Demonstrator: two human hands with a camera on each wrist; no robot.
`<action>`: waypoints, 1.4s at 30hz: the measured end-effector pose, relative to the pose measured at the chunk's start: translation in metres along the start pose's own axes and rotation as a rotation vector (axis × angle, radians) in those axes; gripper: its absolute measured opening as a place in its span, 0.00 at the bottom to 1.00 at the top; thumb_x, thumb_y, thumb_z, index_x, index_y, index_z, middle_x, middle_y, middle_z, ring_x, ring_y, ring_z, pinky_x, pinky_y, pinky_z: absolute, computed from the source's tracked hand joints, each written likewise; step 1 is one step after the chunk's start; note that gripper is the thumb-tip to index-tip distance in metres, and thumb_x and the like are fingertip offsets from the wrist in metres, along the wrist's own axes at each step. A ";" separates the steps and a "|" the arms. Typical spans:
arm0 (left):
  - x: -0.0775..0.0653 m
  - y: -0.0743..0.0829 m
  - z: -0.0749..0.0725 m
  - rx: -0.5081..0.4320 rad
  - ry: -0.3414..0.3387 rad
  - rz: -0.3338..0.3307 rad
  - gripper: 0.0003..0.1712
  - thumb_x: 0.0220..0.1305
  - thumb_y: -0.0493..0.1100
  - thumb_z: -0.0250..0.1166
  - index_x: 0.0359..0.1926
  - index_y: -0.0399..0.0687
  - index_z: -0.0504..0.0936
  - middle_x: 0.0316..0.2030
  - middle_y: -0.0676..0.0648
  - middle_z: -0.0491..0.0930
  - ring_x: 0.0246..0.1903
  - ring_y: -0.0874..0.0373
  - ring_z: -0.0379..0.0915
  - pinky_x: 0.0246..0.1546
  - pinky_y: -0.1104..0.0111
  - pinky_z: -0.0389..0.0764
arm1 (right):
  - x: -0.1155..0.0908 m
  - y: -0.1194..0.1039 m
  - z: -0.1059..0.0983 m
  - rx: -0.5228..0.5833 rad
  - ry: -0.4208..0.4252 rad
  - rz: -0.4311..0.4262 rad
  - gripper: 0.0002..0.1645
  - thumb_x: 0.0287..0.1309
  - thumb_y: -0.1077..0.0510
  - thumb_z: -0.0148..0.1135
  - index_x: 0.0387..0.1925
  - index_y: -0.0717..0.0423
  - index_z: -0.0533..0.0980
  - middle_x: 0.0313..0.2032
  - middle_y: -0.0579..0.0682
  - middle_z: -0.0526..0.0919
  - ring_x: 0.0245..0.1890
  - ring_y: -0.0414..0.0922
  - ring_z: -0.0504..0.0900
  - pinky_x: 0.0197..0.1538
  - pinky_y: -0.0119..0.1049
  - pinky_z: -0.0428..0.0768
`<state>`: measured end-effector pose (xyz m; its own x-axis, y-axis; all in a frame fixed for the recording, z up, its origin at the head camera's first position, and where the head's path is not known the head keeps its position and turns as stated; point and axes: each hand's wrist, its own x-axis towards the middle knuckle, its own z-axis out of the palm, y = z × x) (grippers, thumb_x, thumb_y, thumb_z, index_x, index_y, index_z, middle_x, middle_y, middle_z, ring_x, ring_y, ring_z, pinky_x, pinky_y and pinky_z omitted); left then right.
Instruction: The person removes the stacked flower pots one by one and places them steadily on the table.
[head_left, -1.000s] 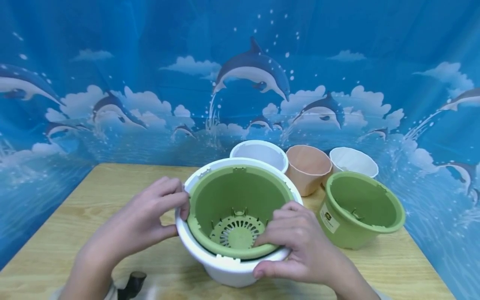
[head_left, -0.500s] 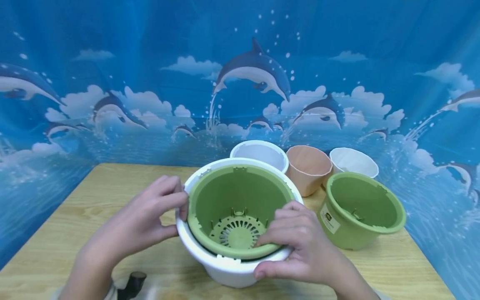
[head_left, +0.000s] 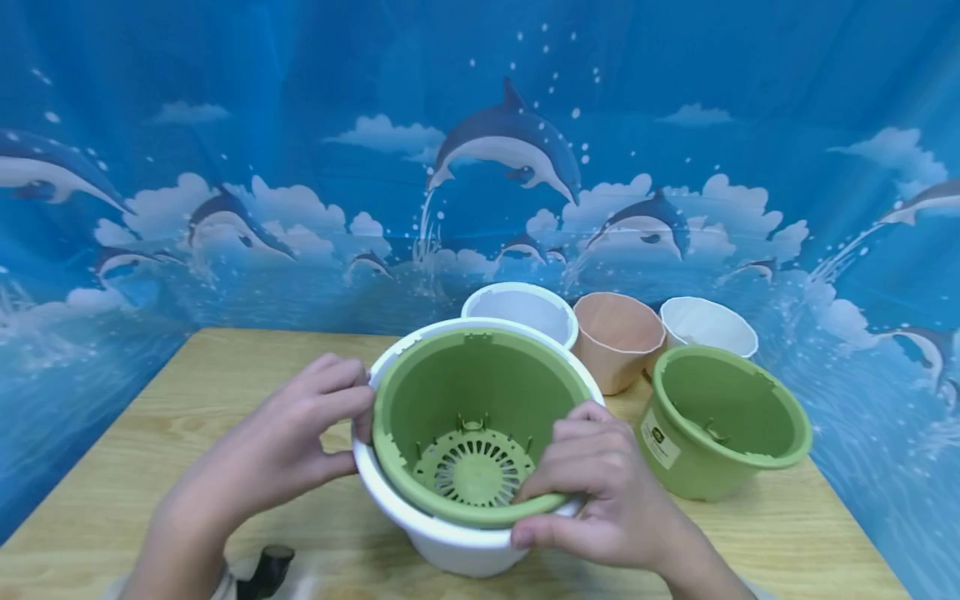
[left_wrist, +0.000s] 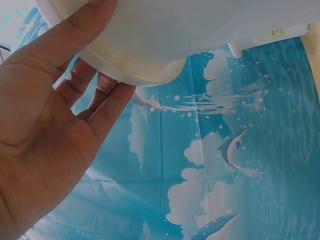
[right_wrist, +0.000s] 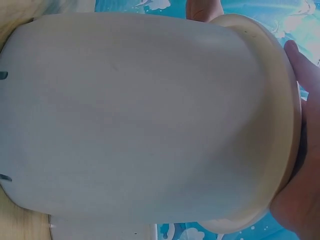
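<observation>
A green flower pot (head_left: 480, 367) with a slotted bottom sits nested inside a white flower pot (head_left: 457, 550) at the table's front middle. On the left, my left hand (head_left: 300, 425) grips the white rim, fingertips over the edge and thumb below it. The left wrist view has that hand (left_wrist: 55, 120) curled at the rim of the white pot (left_wrist: 215, 25). My right hand (head_left: 592, 492) pinches the green pot's front right rim, fingers inside and thumb outside. From the right wrist, the white pot's side (right_wrist: 140, 115) fills most of the view, with the right hand (right_wrist: 307, 165) at its rim.
A second green pot (head_left: 682, 467) with a label stands on the right. Behind it are a white pot (head_left: 708, 325), a terracotta-coloured pot (head_left: 618, 321) and a pale round pot (head_left: 521, 308). A dolphin-print curtain (head_left: 300, 150) borders the wooden table (head_left: 247, 358). A dark object (head_left: 270, 571) lies near my left forearm.
The inner green pot has shifted slightly towards me, its front rim now covering the white rim's front notch. The right hand has moved slightly with it; the left hand stays nearly still.
</observation>
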<state>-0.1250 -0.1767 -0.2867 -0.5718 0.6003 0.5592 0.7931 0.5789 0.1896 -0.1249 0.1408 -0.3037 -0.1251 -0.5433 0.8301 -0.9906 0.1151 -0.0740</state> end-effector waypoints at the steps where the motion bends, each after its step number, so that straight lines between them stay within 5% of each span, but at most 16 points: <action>1: 0.000 0.000 0.000 -0.001 0.002 0.001 0.29 0.33 0.38 0.83 0.26 0.63 0.70 0.34 0.65 0.67 0.43 0.66 0.64 0.41 0.69 0.79 | 0.000 0.000 0.000 0.003 0.002 -0.001 0.15 0.55 0.38 0.70 0.25 0.43 0.85 0.21 0.31 0.82 0.20 0.28 0.65 0.39 0.27 0.65; 14: 0.000 0.000 0.001 -0.076 -0.006 0.014 0.25 0.37 0.40 0.82 0.27 0.63 0.73 0.33 0.68 0.72 0.40 0.68 0.67 0.39 0.73 0.79 | 0.001 0.000 -0.003 0.066 0.060 0.024 0.13 0.49 0.43 0.77 0.26 0.47 0.84 0.21 0.34 0.80 0.25 0.31 0.71 0.45 0.34 0.65; 18: -0.001 0.000 0.001 -0.098 -0.008 0.019 0.24 0.36 0.40 0.82 0.28 0.63 0.74 0.33 0.68 0.74 0.40 0.68 0.69 0.41 0.72 0.81 | 0.000 -0.002 -0.004 0.086 0.037 0.068 0.06 0.44 0.57 0.76 0.27 0.46 0.84 0.23 0.35 0.80 0.29 0.33 0.72 0.47 0.36 0.64; 22: -0.001 0.000 0.001 -0.107 -0.012 0.019 0.24 0.37 0.40 0.82 0.28 0.63 0.74 0.33 0.69 0.75 0.40 0.68 0.70 0.42 0.71 0.82 | 0.000 -0.005 -0.005 0.074 0.028 0.097 0.16 0.32 0.65 0.70 0.30 0.47 0.84 0.25 0.36 0.81 0.32 0.36 0.72 0.47 0.36 0.63; 30: 0.001 0.000 0.001 -0.107 -0.040 -0.003 0.23 0.39 0.39 0.81 0.28 0.65 0.75 0.33 0.69 0.75 0.41 0.69 0.70 0.41 0.70 0.82 | 0.003 -0.005 -0.003 0.004 0.144 -0.019 0.01 0.53 0.60 0.69 0.30 0.53 0.84 0.26 0.43 0.85 0.32 0.41 0.73 0.44 0.36 0.64; 32: 0.002 0.000 0.001 -0.110 -0.053 -0.006 0.23 0.40 0.39 0.81 0.28 0.66 0.75 0.33 0.70 0.75 0.41 0.69 0.70 0.42 0.70 0.82 | 0.004 -0.003 -0.003 0.012 0.188 -0.032 0.04 0.57 0.59 0.68 0.29 0.56 0.84 0.26 0.45 0.86 0.31 0.42 0.74 0.44 0.36 0.65; 42: 0.001 0.003 0.000 -0.097 -0.092 -0.044 0.24 0.41 0.38 0.81 0.27 0.68 0.75 0.31 0.71 0.74 0.42 0.68 0.69 0.43 0.69 0.81 | 0.006 -0.004 -0.003 0.082 0.332 -0.039 0.08 0.55 0.59 0.72 0.28 0.61 0.85 0.26 0.50 0.87 0.29 0.45 0.73 0.45 0.35 0.65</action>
<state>-0.1235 -0.1742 -0.2858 -0.6197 0.6264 0.4729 0.7810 0.5522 0.2919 -0.1216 0.1395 -0.2963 -0.0753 -0.2443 0.9668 -0.9971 0.0244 -0.0715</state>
